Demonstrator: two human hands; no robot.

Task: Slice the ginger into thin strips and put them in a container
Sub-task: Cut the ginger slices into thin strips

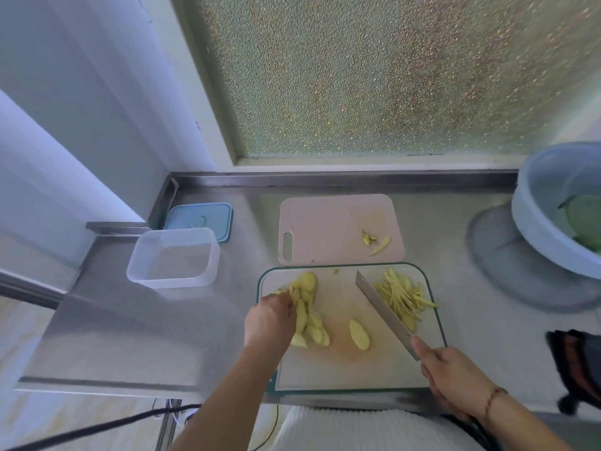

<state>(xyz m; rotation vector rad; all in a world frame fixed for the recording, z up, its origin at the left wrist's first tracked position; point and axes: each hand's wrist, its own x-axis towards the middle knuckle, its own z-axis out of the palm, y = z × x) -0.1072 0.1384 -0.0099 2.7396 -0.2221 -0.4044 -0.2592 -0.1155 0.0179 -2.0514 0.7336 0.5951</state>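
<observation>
**A:** On the near board [351, 372], left hand [268, 323] has fingers bunched on the ginger slices [309, 312]; those could slide.

**B:** Right hand [452, 375] wraps the knife [380, 309]; strips [403, 296] right, container [174, 257] empty far left.

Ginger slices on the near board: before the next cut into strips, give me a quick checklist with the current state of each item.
1. Knife gripped by the right hand: ok.
2. Left hand on the ginger slices: ok, fingers touch the stack.
3. Blade clear of the left hand: ok, apart, angled toward the ginger strips.
4. Stray slice gathered into the stack: not ok, lies alone.
5. Container open and ready: ok, lid off behind it.
6. Strips in container: not ok, none visible.
</observation>
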